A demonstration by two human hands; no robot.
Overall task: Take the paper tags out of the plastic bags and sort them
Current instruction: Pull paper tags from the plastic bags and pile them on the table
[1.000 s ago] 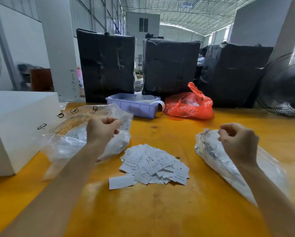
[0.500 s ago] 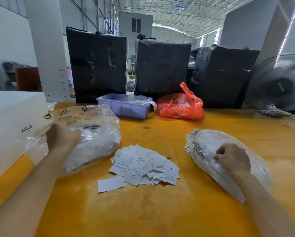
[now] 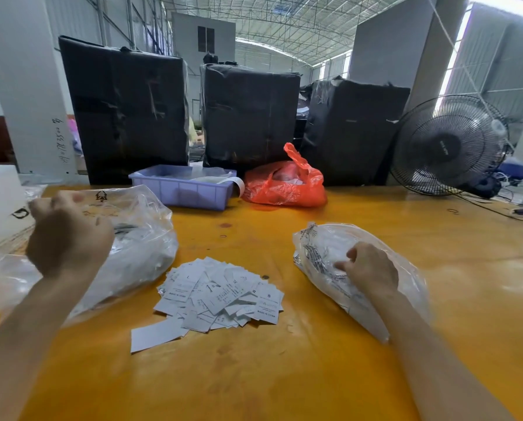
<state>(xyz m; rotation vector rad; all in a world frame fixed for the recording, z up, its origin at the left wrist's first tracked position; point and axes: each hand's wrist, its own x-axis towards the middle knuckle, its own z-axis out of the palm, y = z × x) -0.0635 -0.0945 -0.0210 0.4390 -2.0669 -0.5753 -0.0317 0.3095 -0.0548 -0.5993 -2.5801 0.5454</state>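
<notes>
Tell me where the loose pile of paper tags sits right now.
In the head view, the pile of paper tags lies mid-table on the yellow table, between the left plastic bag and the right plastic bag.

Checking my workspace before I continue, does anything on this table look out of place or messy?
One blank white paper slip lies apart from the jumbled heap of white printed paper tags on the yellow table, near its front left edge. Nothing else stands out.
</notes>
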